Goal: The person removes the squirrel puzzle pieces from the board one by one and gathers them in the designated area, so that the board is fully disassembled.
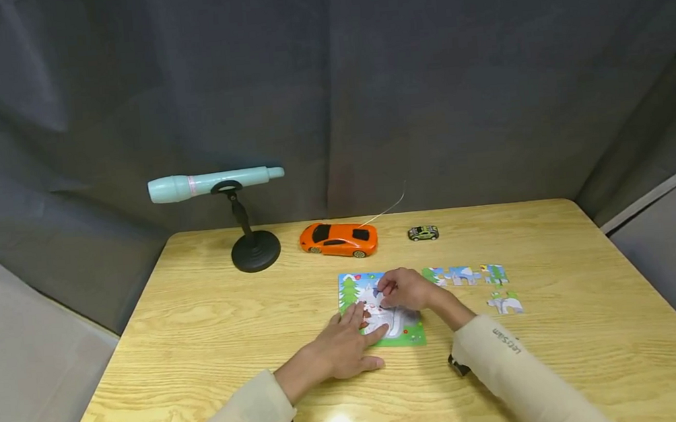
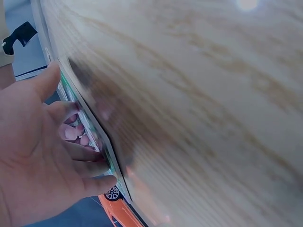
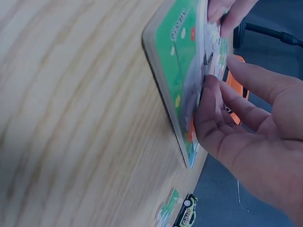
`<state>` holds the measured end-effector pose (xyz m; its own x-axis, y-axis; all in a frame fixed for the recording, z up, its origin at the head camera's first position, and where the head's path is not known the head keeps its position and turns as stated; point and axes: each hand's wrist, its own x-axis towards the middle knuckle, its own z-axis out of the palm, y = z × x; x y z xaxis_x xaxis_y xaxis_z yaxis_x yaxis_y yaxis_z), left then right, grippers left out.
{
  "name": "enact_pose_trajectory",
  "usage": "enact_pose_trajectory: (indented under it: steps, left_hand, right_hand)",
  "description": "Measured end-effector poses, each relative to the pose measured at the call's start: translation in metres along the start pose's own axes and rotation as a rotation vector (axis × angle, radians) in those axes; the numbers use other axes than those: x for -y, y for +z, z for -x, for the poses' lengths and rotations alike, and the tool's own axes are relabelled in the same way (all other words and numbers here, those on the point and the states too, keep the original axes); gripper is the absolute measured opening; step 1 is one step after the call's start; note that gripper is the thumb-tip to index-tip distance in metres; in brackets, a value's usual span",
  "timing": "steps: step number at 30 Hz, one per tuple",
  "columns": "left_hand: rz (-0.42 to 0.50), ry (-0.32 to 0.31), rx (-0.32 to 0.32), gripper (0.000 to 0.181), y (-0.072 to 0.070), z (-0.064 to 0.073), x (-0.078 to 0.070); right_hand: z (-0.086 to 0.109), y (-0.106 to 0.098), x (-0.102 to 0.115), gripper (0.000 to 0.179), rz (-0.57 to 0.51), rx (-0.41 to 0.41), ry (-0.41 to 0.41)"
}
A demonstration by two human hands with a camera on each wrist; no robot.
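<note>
A jigsaw puzzle (image 1: pixel 407 336) with a white animal, a green tree and a green lower border lies flat on the table. My left hand (image 1: pixel 344 344) rests on its lower left part, fingers spread and fairly straight. Over the upper right of the picture, my right hand (image 1: pixel 408 289) has its fingers bent and seems to pinch a puzzle piece, mostly hidden by the fingertips. The right wrist view shows those fingers (image 3: pixel 210 113) touching the puzzle surface. The puzzle's edge (image 2: pixel 108 144) appears beyond the left hand in the left wrist view.
Several loose puzzle pieces (image 1: pixel 464 276) lie to the right of the puzzle, one piece (image 1: pixel 506 302) nearer me. Behind stand an orange toy car (image 1: pixel 340 240) with a thin wire, a small toy car (image 1: pixel 423 233) and a light-blue microphone (image 1: pixel 216 183) on a black stand (image 1: pixel 256 251).
</note>
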<state>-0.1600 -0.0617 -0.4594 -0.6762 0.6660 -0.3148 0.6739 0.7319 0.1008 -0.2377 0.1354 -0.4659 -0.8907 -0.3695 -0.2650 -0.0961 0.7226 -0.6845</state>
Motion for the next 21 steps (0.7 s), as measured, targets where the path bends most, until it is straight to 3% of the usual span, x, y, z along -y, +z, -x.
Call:
enact_pose_trajectory:
  steps: [21]
  left_hand:
    - [-0.077, -0.015, 0.012, 0.065, -0.0002, -0.0042, -0.0001]
  right_hand:
    - [-0.0033, 0.0032, 0.0004, 0.019, 0.009, 0.001, 0.004]
